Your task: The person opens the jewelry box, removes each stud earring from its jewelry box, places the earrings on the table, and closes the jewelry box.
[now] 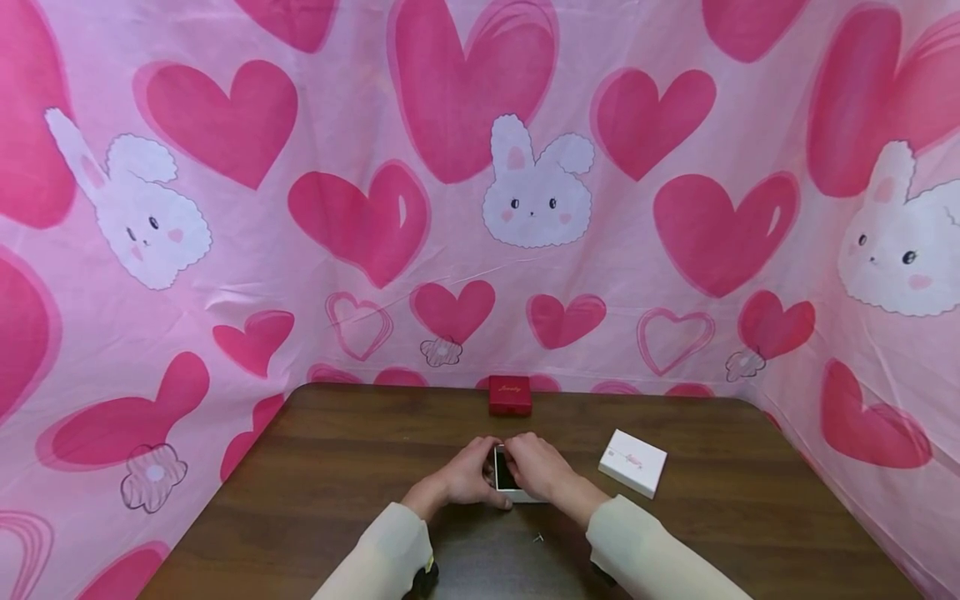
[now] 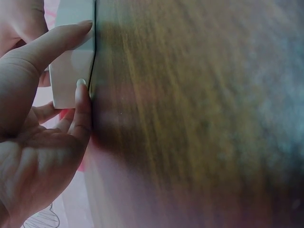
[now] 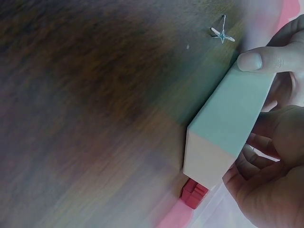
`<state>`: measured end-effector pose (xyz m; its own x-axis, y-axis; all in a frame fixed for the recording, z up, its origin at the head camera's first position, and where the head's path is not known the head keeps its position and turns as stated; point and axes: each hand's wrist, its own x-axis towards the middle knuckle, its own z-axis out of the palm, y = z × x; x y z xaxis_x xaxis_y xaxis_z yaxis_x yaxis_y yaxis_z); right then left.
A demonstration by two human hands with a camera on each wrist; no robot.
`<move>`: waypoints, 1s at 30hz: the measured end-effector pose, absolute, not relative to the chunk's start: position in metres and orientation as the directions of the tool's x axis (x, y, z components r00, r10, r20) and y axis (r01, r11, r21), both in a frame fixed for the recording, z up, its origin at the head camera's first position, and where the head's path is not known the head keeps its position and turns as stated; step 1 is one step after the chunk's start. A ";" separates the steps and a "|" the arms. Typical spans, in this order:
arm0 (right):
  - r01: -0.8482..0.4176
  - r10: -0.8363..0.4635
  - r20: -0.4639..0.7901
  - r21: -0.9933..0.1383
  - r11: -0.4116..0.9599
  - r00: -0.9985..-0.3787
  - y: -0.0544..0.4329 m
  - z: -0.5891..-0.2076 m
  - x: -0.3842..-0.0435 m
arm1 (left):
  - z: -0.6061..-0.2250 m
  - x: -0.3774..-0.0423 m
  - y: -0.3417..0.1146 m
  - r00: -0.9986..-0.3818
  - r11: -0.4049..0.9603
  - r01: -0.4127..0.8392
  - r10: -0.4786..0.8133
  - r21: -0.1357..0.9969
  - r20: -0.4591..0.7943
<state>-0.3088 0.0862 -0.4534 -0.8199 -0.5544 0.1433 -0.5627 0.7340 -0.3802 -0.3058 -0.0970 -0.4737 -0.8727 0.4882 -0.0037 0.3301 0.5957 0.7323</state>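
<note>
A small white box [image 1: 520, 495] with a dark inside stands on the table, its top uncovered. My left hand [image 1: 470, 473] grips it from the left, thumb along the near side and fingers round the left side. Bent fingers of my right hand [image 1: 537, 467] reach over the top from the right; their tips are hidden, so I cannot tell whether they pinch anything. In the right wrist view the box's plain side wall [image 3: 228, 111] faces the camera, below the left thumb. Nearer me on the table lies a tiny star-shaped piece with thin prongs, perhaps an earring [image 3: 222, 35].
A white lid [image 1: 633, 462] with a small pink print lies to the right of the hands. The red jewelry box [image 1: 510, 396] sits at the table's far edge. Pink heart-patterned cloth [image 1: 465, 250] hangs behind and along both sides of the brown wooden table [image 1: 337, 467].
</note>
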 end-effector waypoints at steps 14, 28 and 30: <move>-0.543 -0.542 0.126 -0.398 0.739 -0.831 0.088 -0.454 -0.309 | -0.475 -0.307 -0.098 -0.869 0.588 0.334 0.495 0.736 -0.001; -0.568 -0.554 0.157 -0.376 0.732 -0.818 0.089 -0.453 -0.309 | -0.474 -0.307 -0.098 -0.869 0.580 0.323 0.494 0.747 -0.008; -0.573 -0.556 0.162 -0.367 0.733 -0.815 0.089 -0.454 -0.309 | -0.474 -0.307 -0.098 -0.868 0.575 0.323 0.497 0.752 -0.007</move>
